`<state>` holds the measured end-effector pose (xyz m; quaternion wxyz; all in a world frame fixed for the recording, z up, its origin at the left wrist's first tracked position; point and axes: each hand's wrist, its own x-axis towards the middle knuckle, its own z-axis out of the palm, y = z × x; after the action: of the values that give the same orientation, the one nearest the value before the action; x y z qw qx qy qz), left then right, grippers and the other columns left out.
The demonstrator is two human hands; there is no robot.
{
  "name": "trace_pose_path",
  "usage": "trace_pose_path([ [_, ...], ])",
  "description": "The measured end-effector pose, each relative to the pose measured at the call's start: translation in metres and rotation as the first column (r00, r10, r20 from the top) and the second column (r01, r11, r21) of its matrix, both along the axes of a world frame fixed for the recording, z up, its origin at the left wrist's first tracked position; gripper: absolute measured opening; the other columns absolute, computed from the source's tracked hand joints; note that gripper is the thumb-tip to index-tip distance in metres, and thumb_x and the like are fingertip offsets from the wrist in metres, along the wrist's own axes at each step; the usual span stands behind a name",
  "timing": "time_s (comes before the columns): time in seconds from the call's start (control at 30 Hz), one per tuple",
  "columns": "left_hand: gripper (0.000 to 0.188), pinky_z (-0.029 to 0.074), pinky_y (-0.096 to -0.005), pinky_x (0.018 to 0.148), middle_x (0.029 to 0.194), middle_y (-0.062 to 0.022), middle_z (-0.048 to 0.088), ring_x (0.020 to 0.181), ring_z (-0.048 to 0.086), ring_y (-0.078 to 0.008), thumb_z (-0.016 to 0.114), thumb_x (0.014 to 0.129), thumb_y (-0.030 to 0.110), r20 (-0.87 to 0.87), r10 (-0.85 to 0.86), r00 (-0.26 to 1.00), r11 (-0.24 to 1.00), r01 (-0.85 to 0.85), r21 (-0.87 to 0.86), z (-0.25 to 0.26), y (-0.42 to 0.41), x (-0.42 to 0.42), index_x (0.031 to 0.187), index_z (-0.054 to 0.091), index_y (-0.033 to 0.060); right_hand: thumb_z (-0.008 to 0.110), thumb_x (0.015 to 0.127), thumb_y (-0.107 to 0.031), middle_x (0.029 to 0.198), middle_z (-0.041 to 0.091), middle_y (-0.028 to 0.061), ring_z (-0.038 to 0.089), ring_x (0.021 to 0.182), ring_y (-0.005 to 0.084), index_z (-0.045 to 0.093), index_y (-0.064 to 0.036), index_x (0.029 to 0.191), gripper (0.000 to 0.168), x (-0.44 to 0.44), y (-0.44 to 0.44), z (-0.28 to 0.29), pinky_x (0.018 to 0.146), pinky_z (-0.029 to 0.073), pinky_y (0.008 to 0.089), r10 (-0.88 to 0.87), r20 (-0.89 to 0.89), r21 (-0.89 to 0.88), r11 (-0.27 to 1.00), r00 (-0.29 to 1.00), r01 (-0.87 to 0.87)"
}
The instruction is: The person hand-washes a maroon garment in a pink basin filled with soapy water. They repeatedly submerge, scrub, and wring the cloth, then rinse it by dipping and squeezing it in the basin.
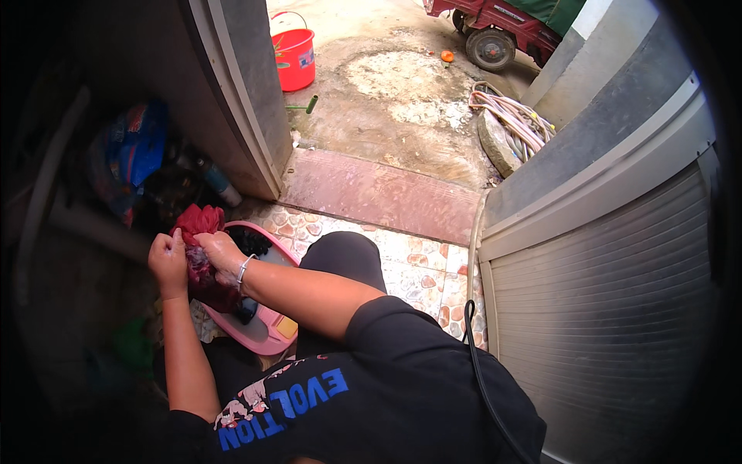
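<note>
Both of my hands grip a wet red cloth garment point(213, 287), bunched up over a pink plastic basin point(282, 249). My left hand point(169, 261) is closed on its left side, thumb up. Just to the right, my right hand point(223, 254) grasps the same cloth, with a silver bracelet point(246, 268) at the wrist. Suds cling to the fabric between the hands. Dark cloth point(254, 240) lies in the basin's cloudy water. A yellow bar of soap point(287, 327) sits in a recess at the near end of the basin.
Beyond the reddish doorway sill point(377, 191) stand a red bucket point(297, 61) and a red three-wheeled cargo vehicle point(493, 40). Coiled hose point(513, 119) lies on a stone at right. A ribbed door panel point(603, 290) is on my right. Blue plastic packaging point(145, 145) sits in shadow at left.
</note>
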<state>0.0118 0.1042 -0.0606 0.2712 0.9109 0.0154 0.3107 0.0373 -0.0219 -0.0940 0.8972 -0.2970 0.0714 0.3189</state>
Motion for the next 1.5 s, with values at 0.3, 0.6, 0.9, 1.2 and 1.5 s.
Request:
trace_pose_path([
  [0.3, 0.058, 0.046, -0.0348, 0.091, 0.111, -0.011, 0.062, 0.102, 0.058, -0.0192, 0.075, 0.081, 0.026, -0.343, -0.287, 0.894, 0.867, 0.09, -0.49, -0.011, 0.013, -0.013, 0.129, 0.049, 0.0045, 0.058, 0.087, -0.021, 0.093, 0.068, 0.0137, 0.064, 0.083, 0.0284, 0.062, 0.0, 0.094, 0.022, 0.035, -0.016, 0.002, 0.08, 0.051, 0.0419, -0.088, -0.113, 0.31, 0.943, 0.99, 0.119],
  [0.6, 0.022, 0.05, -0.0352, 0.076, 0.092, -0.0136, 0.068, 0.084, 0.066, -0.0294, 0.069, 0.077, 0.006, -0.053, 0.005, 0.999, 1.0, -0.007, -0.03, 0.044, -0.006, 0.0, 0.097, 0.059, 0.0037, 0.048, 0.091, -0.061, 0.118, 0.062, 0.0094, 0.059, 0.11, 0.025, 0.051, -0.011, 0.126, 0.062, 0.019, -0.021, -0.012, 0.093, 0.045, 0.0455, 0.056, 0.071, 0.005, 0.998, 0.996, -0.056],
  [0.9, 0.019, 0.046, -0.041, 0.084, 0.087, -0.0138, 0.06, 0.091, 0.057, -0.0343, 0.064, 0.069, -0.001, 0.166, -0.288, 0.943, 0.954, 0.267, 0.135, 0.032, -0.065, 0.0, 0.085, 0.054, 0.004, 0.043, 0.071, -0.087, 0.13, 0.054, 0.016, 0.054, 0.117, 0.0327, 0.047, -0.013, 0.132, 0.095, -0.004, -0.008, -0.004, 0.096, 0.044, 0.0511, 0.305, 0.04, 0.604, 0.751, 0.951, -0.267],
  [1.2, 0.027, 0.043, -0.0423, 0.062, 0.065, -0.0138, 0.051, 0.063, 0.052, -0.0353, 0.073, 0.062, 0.016, 0.153, -0.471, 0.869, 0.863, 0.418, 0.285, 0.04, -0.12, -0.014, 0.068, 0.048, 0.0069, 0.06, 0.091, -0.035, 0.069, 0.062, 0.0032, 0.059, 0.062, 0.0202, 0.061, -0.012, 0.082, 0.024, 0.054, -0.024, -0.029, 0.064, 0.051, 0.0348, -0.037, 0.118, 0.436, 0.9, 0.992, -0.018],
  [1.5, 0.014, 0.049, -0.0377, 0.068, 0.082, -0.0143, 0.058, 0.074, 0.059, -0.0319, 0.062, 0.08, 0.003, 0.323, -0.084, 0.943, 0.996, 0.082, 0.021, 0.027, -0.076, 0.01, 0.093, 0.061, 0.0073, 0.063, 0.083, -0.021, 0.076, 0.066, 0.0037, 0.062, 0.07, 0.0171, 0.064, -0.01, 0.08, 0.012, 0.013, -0.027, 0.011, 0.065, 0.051, 0.0335, 0.002, -0.04, 0.329, 0.944, 0.999, 0.011],
])
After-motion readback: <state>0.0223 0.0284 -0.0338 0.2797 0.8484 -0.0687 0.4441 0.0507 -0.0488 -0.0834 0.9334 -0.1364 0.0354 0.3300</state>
